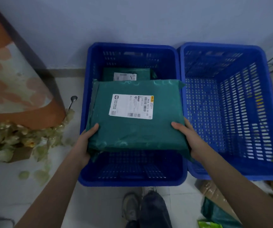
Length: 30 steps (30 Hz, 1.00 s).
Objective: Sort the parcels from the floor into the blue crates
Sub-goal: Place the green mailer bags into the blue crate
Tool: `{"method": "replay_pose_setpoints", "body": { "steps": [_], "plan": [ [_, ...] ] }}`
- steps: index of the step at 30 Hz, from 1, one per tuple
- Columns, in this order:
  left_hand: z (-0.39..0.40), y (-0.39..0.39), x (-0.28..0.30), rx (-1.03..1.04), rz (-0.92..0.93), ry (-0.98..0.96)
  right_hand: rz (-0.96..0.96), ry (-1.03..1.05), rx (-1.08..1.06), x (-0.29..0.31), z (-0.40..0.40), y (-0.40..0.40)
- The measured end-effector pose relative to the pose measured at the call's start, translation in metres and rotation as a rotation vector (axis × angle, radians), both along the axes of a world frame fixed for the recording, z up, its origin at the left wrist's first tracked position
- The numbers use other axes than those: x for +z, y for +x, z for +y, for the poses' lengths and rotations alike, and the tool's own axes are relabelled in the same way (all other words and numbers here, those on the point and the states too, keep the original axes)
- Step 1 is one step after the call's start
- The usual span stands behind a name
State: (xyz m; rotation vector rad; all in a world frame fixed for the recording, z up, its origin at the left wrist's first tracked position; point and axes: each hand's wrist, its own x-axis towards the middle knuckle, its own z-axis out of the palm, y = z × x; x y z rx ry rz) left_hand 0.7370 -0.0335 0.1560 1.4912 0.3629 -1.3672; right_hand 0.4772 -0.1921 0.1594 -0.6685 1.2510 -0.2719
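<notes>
While both hands, left (84,143) and right (188,137), gripped the green parcel (132,129) over the left crate (132,180), lowering it flat suited best, probably onto another parcel (127,74).

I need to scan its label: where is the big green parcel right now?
The big green parcel is mid-frame, held by left hand and right hand over the left blue crate.

**Other stuff on the floor**

At 9 o'clock, a tall orange and cream patterned thing (15,76) leans over. Below it lies a pile of pale green wrappers (14,142), with a metal spoon (72,101) sticking up near the pile's right end. At 6 o'clock there is a grey shoe (130,206) and a dark trouser leg (154,211).
</notes>
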Motion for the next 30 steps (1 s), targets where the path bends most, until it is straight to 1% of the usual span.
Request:
{"method": "replay_pose_setpoints", "body": {
  "steps": [3, 6, 10, 13, 16, 20, 24, 26, 28, 30],
  "plan": [
    [-0.017, 0.014, -0.013, -0.021, -0.03, 0.023, 0.014, 0.035, 0.026, -0.013, -0.023, 0.018],
    [-0.028, 0.02, -0.032, -0.038, -0.015, 0.049, 0.018, 0.093, 0.063, -0.032, -0.032, 0.024],
    [-0.027, 0.022, -0.072, -0.021, 0.009, 0.088, 0.049, 0.166, 0.074, -0.071, -0.036, 0.026],
    [-0.022, 0.022, -0.113, -0.036, 0.026, 0.144, 0.113, 0.181, 0.096, -0.111, -0.03, 0.031],
    [-0.016, 0.021, -0.152, -0.044, 0.04, 0.221, 0.195, 0.169, 0.15, -0.15, -0.021, 0.034],
    [-0.011, 0.026, -0.196, -0.024, 0.017, 0.257, 0.212, 0.149, 0.265, -0.189, -0.013, 0.039],
    [-0.019, 0.021, -0.228, 0.068, -0.029, 0.237, 0.253, 0.078, 0.305, -0.226, -0.014, 0.046],
    [-0.024, 0.02, -0.241, 0.131, 0.005, 0.212, 0.279, 0.026, 0.313, -0.24, -0.015, 0.047],
    [-0.026, 0.022, -0.25, 0.186, 0.036, 0.204, 0.255, 0.0, 0.347, -0.249, -0.014, 0.049],
    [-0.027, 0.022, -0.256, 0.225, 0.007, 0.212, 0.229, -0.002, 0.375, -0.253, -0.011, 0.051]
  ]
}}
